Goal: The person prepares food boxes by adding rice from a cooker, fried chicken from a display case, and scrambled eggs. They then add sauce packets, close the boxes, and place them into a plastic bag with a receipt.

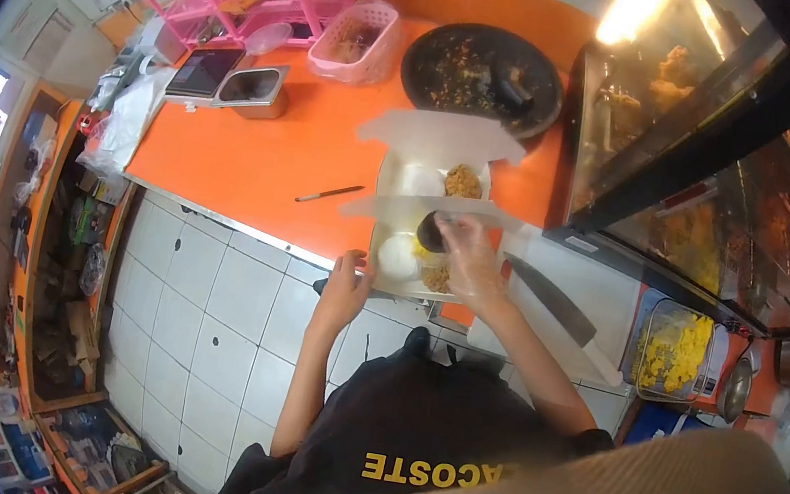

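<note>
Two white boxes with raised paper flaps stand on the orange counter [253, 177]. The far box [389, 167] holds a white mound [426, 183] and a browned, fried-looking piece [464, 181]. In the near box [412, 289] are another white mound [399, 258], a browned piece [435, 278] and something yellow [422, 250]. My right hand [468, 262], apparently in a thin clear glove, holds a small dark cup [431, 233] over the near box. My left hand [346, 286] is at that box's left corner, fingers apart, holding nothing.
A large knife [549, 299] lies right of my right hand. A thin stick [330, 194] lies left of the boxes. Behind them are a black mortar [428, 85], a pink basket [378, 53] and a metal container [253, 91]. A glass display case [612, 212] stands right, near yellow food [672, 357].
</note>
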A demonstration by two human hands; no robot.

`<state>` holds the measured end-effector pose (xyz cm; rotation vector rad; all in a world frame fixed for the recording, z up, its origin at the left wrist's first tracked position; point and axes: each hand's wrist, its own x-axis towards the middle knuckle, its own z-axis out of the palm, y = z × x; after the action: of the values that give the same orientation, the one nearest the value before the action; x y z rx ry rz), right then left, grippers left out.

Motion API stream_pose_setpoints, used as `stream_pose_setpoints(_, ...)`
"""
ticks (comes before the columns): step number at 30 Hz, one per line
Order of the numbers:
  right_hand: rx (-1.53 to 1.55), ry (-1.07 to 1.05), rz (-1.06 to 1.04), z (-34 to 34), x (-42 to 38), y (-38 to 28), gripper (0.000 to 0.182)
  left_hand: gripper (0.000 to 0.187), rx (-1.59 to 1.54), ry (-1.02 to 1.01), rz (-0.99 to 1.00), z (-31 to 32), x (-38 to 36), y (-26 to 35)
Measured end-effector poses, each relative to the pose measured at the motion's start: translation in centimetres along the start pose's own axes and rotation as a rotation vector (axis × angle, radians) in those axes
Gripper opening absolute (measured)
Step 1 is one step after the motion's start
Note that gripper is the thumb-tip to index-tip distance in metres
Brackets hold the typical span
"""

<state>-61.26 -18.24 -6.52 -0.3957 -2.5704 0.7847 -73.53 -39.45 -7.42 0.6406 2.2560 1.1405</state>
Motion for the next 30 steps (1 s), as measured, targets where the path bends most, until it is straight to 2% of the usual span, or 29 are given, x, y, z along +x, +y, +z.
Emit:
stream_pose_setpoints(2, 0.025, 0.096, 0.105, -2.0, -0.5, -1.1, 0.07, 0.039, 0.116, 0.084, 0.035, 0.3, 0.0, 0.7)
stream_pose_setpoints(3, 0.182, 0.187, 0.219, -3.0, -1.1, -1.6, 0.067, 0.035, 0.213, 0.125, 0.047, 0.2, -0.2, 1.7)
stream_pose_setpoints(5, 0.818, 0.281, 0.424, -5.7, -2.9, -2.2, 0.059, 0.029, 0.402, 0.196, 0.085, 0.1, -0.5, 4.6)
stream_pose_setpoints(6, 1.133, 0.339, 0.517, -7.1, -4.1, -1.8, 0.055, 0.028, 0.369, 0.121, 0.104, 0.0, -0.6, 6.1)
stream_pose_setpoints(9, 1.591, 0.439, 0.702, -10.7, -11.2, 3.7, 0.042, 0.03, 0.208, -0.193, 0.227, 1.0, 0.4, 10.8)
stream_pose_setpoints(10, 1.606, 0.513, 0.76, -12.2, -13.7, 5.7, 0.04, 0.033, 0.12, -0.335, 0.29, 2.3, 0.6, 12.0)
stream_pose_setpoints(12, 1.656, 0.663, 0.857, -15.6, -18.4, 8.6, 0.037, 0.033, -0.069, -0.662, 0.279, 6.6, 0.9, 14.8)
stream_pose_setpoints(13, 1.279, 0.923, 0.929, -18.1, -18.5, 8.2, 0.034, 0.033, -0.084, -0.752, 0.343, 9.6, 0.6, 15.4)
stream_pose_setpoints(16, 0.89, 1.144, 1.107, -24.4, -23.8, 13.1, 0.037, 0.033, 0.001, -1.017, 0.431, 19.5, -1.4, 18.7)
stream_pose_setpoints(18, 0.244, 0.978, 1.096, -28.2, -28.1, 18.6, 0.042, 0.036, -0.076, -1.126, 0.488, 27.3, -3.5, 18.9)
stream_pose_setpoints(19, -0.358, 0.763, 1.037, -29.3, -30.2, 21.7, 0.045, 0.038, 0.017, -1.113, 0.509, 30.3, -4.3, 19.2)
stream_pose_setpoints(20, -0.779, 0.64, 0.952, -30.0, -31.7, 24.6, 0.048, 0.041, 0.112, -1.092, 0.535, 33.3, -5.0, 19.6)
stream_pose_setpoints(21, -0.619, 0.718, 1.033, -32.6, -30.7, 23.7, 0.047, 0.043, 0.132, -1.075, 0.502, 36.2, -5.2, 19.4)
stream_pose_setpoints(24, -0.903, 0.447, 0.794, -33.0, -30.6, 27.7, 0.042, 0.047, 0.193, -1.023, 0.409, 41.4, -6.0, 20.5)
stream_pose_setpoints(25, -0.938, 0.198, 0.972, -33.1, -30.6, 28.7, 0.037, 0.047, 0.217, -1.008, 0.39, 42.4, -6.3, 20.8)
stream_pose_setpoints(28, -0.649, 0.281, 0.977, -31.9, -30.5, 27.8, 0.036, 0.048, 0.279, -0.959, 0.354, 44.2, -6.8, 19.9)
stream_pose_setpoints(29, -0.787, 0.24, 0.866, -30.5, -31.3, 28.4, 0.038, 0.048, 0.3, -0.944, 0.35, 44.7, -7.0, 19.4)
stream_pose_setpoints(30, -0.727, 0.196, 0.921, -30.2, -30.8, 27.2, 0.039, 0.047, 0.3, -0.921, 0.346, 44.6, -7.3, 19.6)
